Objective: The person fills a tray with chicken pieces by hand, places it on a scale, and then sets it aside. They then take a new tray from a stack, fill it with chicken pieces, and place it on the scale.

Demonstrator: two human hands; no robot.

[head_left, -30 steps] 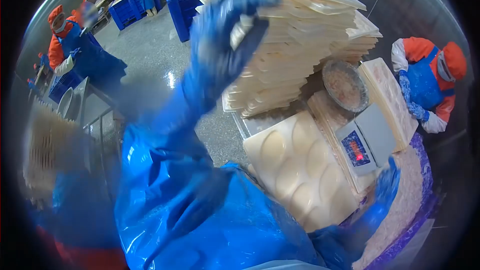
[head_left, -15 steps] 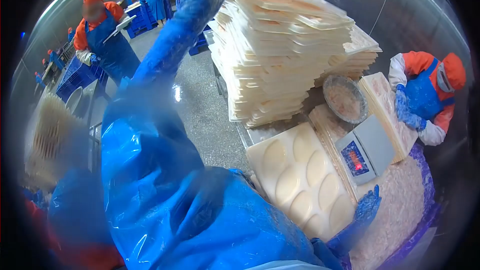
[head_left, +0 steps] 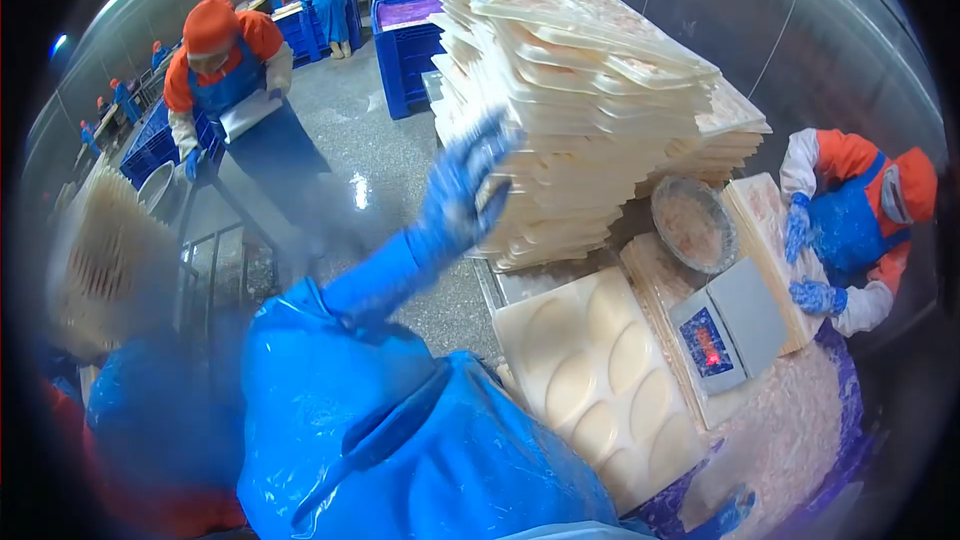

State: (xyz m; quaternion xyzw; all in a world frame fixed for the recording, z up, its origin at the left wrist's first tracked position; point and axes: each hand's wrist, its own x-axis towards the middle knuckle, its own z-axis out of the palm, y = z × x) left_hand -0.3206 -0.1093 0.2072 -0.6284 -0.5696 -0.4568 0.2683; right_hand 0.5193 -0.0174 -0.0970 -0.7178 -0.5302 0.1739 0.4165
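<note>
My left hand (head_left: 462, 185), in a blue glove and somewhat blurred, is raised in front of the tall stack of white trays (head_left: 590, 110). Its thumb stands apart from the fingers and nothing is in it. Below lies a white tray with oval hollows (head_left: 598, 340), the hollows bare. At the bottom edge my right hand (head_left: 738, 512) is low over the pale minced meat (head_left: 790, 440) beside that tray; its fingers are blurred and partly out of view. A scale (head_left: 735, 325) with a red display stands right of the tray.
A metal bowl of mince (head_left: 692, 225) sits behind the scale. One co-worker (head_left: 850, 210) leans over filled trays at right; another (head_left: 235, 90) stands at left holding a white board. A blue bin (head_left: 400, 50) stands on the wet floor behind the stack.
My left hand has come down from the top of the tray stack to in front of its side. My right hand has dropped toward the bottom edge. The co-worker at left bends further forward.
</note>
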